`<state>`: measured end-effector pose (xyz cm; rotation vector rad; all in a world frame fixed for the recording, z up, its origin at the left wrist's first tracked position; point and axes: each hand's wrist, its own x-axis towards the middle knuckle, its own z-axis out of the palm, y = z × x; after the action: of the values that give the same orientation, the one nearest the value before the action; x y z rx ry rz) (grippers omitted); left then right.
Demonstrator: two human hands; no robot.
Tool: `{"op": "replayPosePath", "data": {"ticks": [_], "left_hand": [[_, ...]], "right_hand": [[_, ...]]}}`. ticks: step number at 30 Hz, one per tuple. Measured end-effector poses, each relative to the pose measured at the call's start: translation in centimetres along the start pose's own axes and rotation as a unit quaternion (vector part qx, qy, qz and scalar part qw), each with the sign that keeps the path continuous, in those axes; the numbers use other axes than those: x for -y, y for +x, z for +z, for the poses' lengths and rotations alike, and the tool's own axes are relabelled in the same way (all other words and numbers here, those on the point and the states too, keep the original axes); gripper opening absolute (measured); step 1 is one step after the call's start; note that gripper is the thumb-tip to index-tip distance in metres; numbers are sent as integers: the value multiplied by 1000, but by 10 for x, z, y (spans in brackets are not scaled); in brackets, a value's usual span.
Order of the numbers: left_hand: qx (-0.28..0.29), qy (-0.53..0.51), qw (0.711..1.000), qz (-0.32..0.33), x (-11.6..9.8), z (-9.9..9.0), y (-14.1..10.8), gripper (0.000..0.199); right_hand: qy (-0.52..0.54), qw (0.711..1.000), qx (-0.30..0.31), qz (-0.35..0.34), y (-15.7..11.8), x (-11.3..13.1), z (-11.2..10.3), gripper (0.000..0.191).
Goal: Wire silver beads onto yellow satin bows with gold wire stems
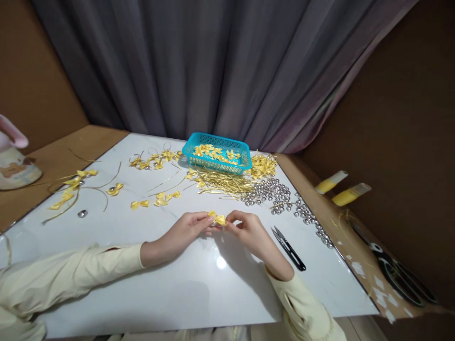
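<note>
A small yellow ribbon bow [220, 219] is held between both hands above the white board. My left hand [192, 227] pinches its left side, thumb on top and fingers beneath. At its right edge the thumb and index finger of my right hand [245, 229] close on the ribbon. A small shiny piece shows under the bow's middle, partly hidden by the fingers. Beyond the hands lie more yellow bows [161, 199] and a pile of gold wire ties [223, 183].
A blue basket [216, 165] holds yellow bows, with more bows [263, 166] beside it. Silver metal pieces [272, 192] spread to the right. Black snips [289, 248] lie near my right forearm. Large scissors [401, 277], two yellow tubes [351, 194] and a pink-handled jug [16, 161] stand or lie farther out.
</note>
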<state>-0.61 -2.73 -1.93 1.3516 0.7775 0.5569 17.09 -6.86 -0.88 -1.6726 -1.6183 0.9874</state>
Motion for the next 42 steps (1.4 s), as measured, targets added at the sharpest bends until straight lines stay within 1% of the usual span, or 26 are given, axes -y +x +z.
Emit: {"op": "replayPosePath", "data": {"ticks": [4, 6, 10, 13, 15, 18, 21, 23, 25, 28, 31, 33, 36, 39, 41, 42], "left_hand": [[6, 28, 1000, -6, -3, 0, -1, 29], [20, -3, 1000, -19, -2, 0, -1, 30], [47, -101, 992, -66, 5, 1, 1, 33], [65, -108, 988, -87, 10, 1, 2, 39], [86, -94, 988, -87, 11, 2, 2, 42], [103, -55, 991, -62, 13, 3, 2, 36], [81, -28, 996, -28, 18, 3, 5, 31], [58, -16, 998, 0, 21, 2, 7, 35], [53, 24, 998, 30, 24, 1, 9, 36], [73, 95, 990, 73, 27, 0, 10, 27], [97, 125, 984, 86, 26, 0, 9, 25], [112, 120, 984, 70, 23, 0, 8, 26], [135, 86, 987, 20, 18, -2, 8, 28], [143, 39, 989, -28, 14, -6, 9, 35], [140, 10, 989, -37, 14, -8, 10, 39], [137, 0, 990, -38, 15, -9, 11, 40]], "right_hand": [[17, 1000, 19, 6, -3, 6, -6, 19], [28, 999, 23, 11, -4, 8, -8, 23], [51, 998, 13, 21, -4, 10, -8, 28], [82, 996, 12, 30, -3, 10, -8, 33], [111, 993, 17, 35, -3, 11, -9, 36], [157, 987, 28, 38, -4, 13, -10, 40], [190, 980, 41, 38, -6, 17, -9, 43], [218, 974, 50, 40, -6, 19, -9, 43], [249, 966, 56, 42, -7, 21, -9, 42], [280, 957, 64, 42, -9, 23, -10, 40], [296, 951, 73, 47, -10, 22, -11, 38], [308, 948, 72, 48, -10, 21, -12, 35], [321, 944, 49, 51, -8, 19, -13, 31], [283, 957, 10, 67, -3, 14, -16, 26], [249, 965, 8, 81, -2, 10, -17, 22], [235, 968, 22, 86, -1, 9, -17, 21]]}}
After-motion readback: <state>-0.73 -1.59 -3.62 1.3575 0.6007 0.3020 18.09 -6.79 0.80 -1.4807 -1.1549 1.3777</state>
